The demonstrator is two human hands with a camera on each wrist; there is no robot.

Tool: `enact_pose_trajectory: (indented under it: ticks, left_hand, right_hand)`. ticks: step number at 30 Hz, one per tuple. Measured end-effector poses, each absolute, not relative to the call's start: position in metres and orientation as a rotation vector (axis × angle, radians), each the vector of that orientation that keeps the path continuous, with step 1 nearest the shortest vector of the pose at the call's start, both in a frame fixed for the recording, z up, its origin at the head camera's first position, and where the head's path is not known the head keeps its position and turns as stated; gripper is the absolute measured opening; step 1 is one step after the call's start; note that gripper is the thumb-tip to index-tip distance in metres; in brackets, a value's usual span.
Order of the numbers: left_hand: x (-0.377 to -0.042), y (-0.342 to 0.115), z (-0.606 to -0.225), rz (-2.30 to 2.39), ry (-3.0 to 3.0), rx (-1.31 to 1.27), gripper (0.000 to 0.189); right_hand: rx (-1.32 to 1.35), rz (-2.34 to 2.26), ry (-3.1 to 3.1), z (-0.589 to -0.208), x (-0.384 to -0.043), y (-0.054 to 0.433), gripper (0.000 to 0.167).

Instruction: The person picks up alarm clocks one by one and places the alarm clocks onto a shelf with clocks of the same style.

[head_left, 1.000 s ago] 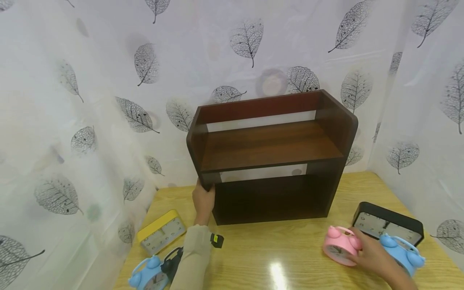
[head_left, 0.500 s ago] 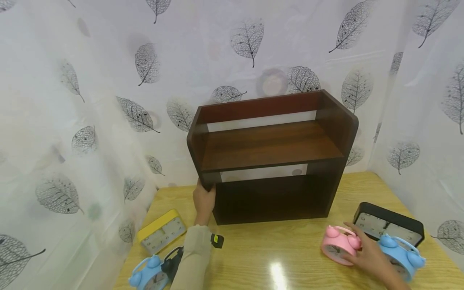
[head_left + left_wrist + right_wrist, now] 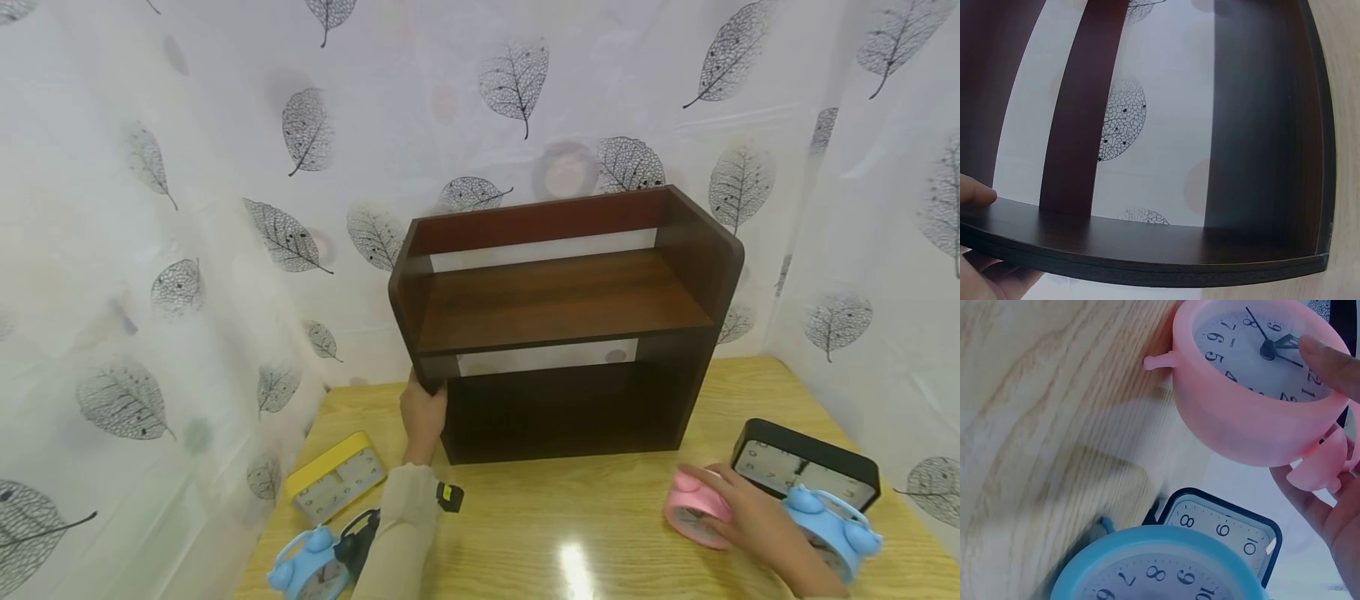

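Observation:
My left hand [image 3: 423,412] grips the left side panel of a dark brown two-tier shelf [image 3: 562,300]; in the left wrist view the thumb lies inside the panel and the fingers outside. At the right, my right hand [image 3: 761,521] holds a pink twin-bell alarm clock [image 3: 690,508] on the table. The right wrist view shows the thumb over the dial of the pink clock [image 3: 1247,425], with other fingers behind it near a bell. The hand hides the clock's handle and right bell in the head view.
A blue alarm clock [image 3: 832,533] and a black rectangular clock [image 3: 802,462] stand right of my right hand. Beside my left forearm are a yellow clock [image 3: 333,475], another blue alarm clock [image 3: 311,567] and a black one [image 3: 356,542]. A leaf-print curtain [image 3: 300,133] surrounds the wooden table [image 3: 540,517].
My right hand has shifted left and over the top of the pink alarm clock, covering its handle and right bell. The left hand keeps its grip on the shelf.

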State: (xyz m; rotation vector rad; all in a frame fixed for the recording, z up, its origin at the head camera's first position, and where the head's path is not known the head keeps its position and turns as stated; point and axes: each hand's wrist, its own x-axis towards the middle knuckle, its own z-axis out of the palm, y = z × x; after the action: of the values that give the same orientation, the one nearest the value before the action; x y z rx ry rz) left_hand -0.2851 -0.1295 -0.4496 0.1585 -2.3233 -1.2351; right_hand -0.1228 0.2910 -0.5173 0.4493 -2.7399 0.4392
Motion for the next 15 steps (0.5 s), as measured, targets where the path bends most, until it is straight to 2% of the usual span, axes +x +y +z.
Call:
enact_pose_trajectory:
  ticks: [6, 13, 15]
  left_hand:
    - [-0.2843, -0.129, -0.4475, -1.222, -2.323, 0.171, 0.038]
    - [-0.2837, -0.1281, -0.4463, -1.208, -2.333, 0.176, 0.038]
    - [-0.2832, -0.128, -0.4458, -1.205, -2.333, 0.178, 0.038]
  right_hand:
    - [0.578, 0.463, -2.653, -0.5182, -0.1276, 0.2881, 0.07]
    - [0.445, 0.659, -2.596, -0.5234, -0.1267, 0.2831, 0.099]
    - [0.422, 0.731, -2.557, -0.5255, -0.1258, 0.2827, 0.101]
